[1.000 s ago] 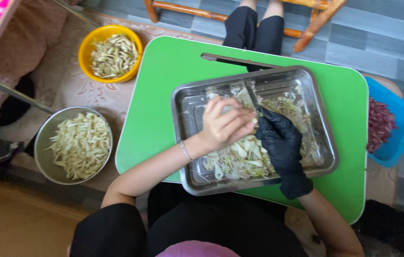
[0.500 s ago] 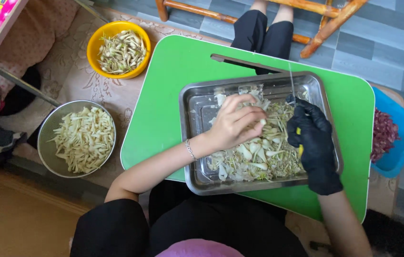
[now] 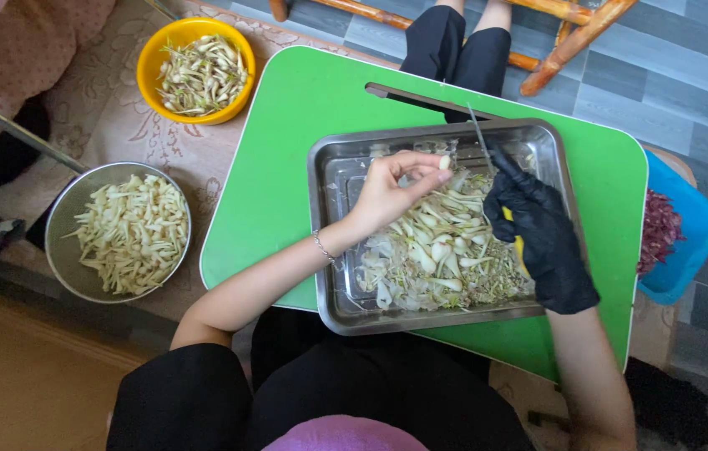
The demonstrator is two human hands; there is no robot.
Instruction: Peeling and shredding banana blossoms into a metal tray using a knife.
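1. The steel tray (image 3: 329, 250) sits on the green table (image 3: 287, 150), filled with pale plant pieces (image 3: 437, 250).
2. Over the tray, the bare left hand (image 3: 391, 188) pinches one small white piece (image 3: 445, 162) between its fingertips.
3. Just right of it, the black-gloved right hand (image 3: 542, 242) is closed around a thin knife (image 3: 481, 140), blade pointing toward the tray's far rim.

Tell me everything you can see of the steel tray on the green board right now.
The steel tray is a shallow rectangular pan of shiny metal with rounded corners and a rolled rim. It lies flat on the green board, slightly askew. A heap of pale cut vegetable pieces fills its right and middle; its left part is mostly bare. The bare left hand pinches one piece above it, and the black-gloved right hand holds a thin blade over it.
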